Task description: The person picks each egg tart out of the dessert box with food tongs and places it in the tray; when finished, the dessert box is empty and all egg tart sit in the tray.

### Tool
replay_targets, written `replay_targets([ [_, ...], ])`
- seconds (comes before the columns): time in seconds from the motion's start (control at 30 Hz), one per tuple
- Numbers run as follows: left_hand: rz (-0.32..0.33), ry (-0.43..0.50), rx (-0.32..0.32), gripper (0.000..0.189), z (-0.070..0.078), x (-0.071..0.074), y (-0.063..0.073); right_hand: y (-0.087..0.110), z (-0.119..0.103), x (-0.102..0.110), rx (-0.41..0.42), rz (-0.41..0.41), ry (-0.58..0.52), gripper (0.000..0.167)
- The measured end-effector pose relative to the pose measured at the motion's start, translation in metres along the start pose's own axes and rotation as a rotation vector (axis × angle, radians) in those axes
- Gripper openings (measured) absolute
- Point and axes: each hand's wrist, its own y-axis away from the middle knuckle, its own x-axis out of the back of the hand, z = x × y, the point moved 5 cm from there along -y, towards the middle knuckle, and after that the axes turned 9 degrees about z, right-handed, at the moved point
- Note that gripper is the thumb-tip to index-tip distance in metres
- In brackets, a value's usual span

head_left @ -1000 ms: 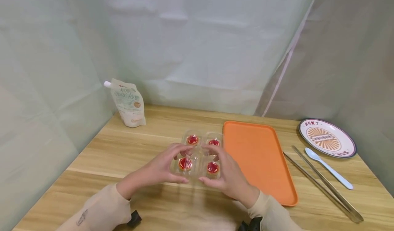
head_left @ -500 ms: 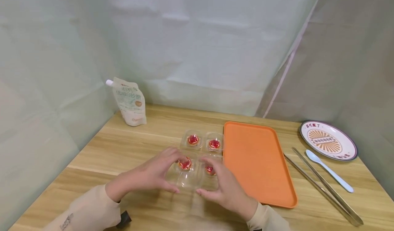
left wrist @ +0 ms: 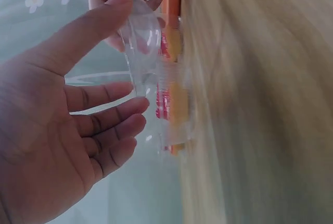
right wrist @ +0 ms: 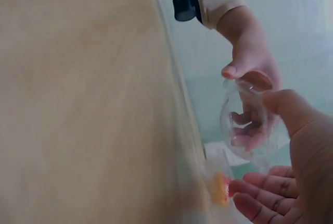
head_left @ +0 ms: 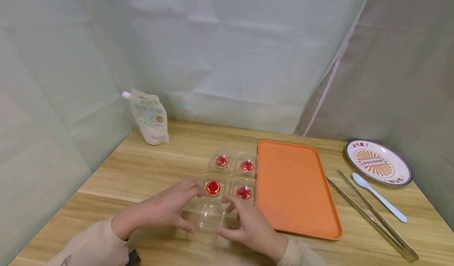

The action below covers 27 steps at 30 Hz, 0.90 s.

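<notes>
A clear plastic container (head_left: 228,174) sits on the table with several small tarts in its compartments. Each tart has a glossy red top, such as the front-left tart (head_left: 213,188). Between both hands is a clear domed plastic lid (head_left: 205,215), overlapping the container's front edge in the head view. My left hand (head_left: 170,207) holds the lid's left side, thumb at the near edge and fingers at the far edge, as the left wrist view shows. The right hand (head_left: 250,223) holds the other side, its thumb (right wrist: 281,101) against the rim.
An orange tray (head_left: 296,187) lies right of the container. Beyond it are metal tongs (head_left: 376,218), a light blue spoon (head_left: 381,197) and a patterned plate (head_left: 377,162). A spouted pouch (head_left: 149,118) stands at the back left, near the fabric walls.
Both hands have drawn the lid toward the person, from over the tarts to the container's front edge. The tarts show more fully, while the tray and container stay put.
</notes>
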Motion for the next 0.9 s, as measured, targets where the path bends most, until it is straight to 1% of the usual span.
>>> replay_targets([
  [0.2,0.014,-0.066,-0.02,0.074,-0.005,-0.005,0.004,-0.001,0.002,-0.011,-0.009,-0.023,0.049,0.065],
  [0.37,0.014,-0.095,-0.016,0.075,-0.009,-0.009,0.007,-0.002,0.003,-0.018,-0.014,-0.039,0.105,0.069],
  [0.67,-0.014,-0.095,-0.007,0.074,-0.014,-0.01,0.008,-0.003,0.001,-0.022,0.018,0.003,0.254,0.071],
  [0.77,-0.017,-0.102,-0.011,0.075,-0.014,-0.009,0.008,-0.003,0.0,-0.021,0.02,0.011,0.275,0.07],
  [0.9,-0.004,-0.119,-0.029,0.075,-0.013,-0.008,0.009,-0.002,-0.001,-0.02,0.032,0.02,0.297,0.071],
])
